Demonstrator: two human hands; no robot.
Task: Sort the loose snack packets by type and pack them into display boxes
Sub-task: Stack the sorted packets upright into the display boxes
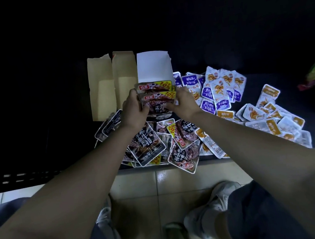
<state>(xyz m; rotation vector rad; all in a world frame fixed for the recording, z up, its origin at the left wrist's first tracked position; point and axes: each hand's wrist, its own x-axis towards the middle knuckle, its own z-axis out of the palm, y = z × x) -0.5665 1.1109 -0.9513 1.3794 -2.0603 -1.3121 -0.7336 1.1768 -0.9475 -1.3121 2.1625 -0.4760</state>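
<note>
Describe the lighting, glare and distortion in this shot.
Head view: dim, the upper half nearly black; light falls on the boxes and loose packets; glare on a floor tile; wide-angle stretch on the forearms; print on the stack in the left hand and right hand is legible.

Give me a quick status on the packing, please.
Left grip and right grip both holding dark packet stack at white box. More loose packets below and right. Nothing blocking box.
</note>
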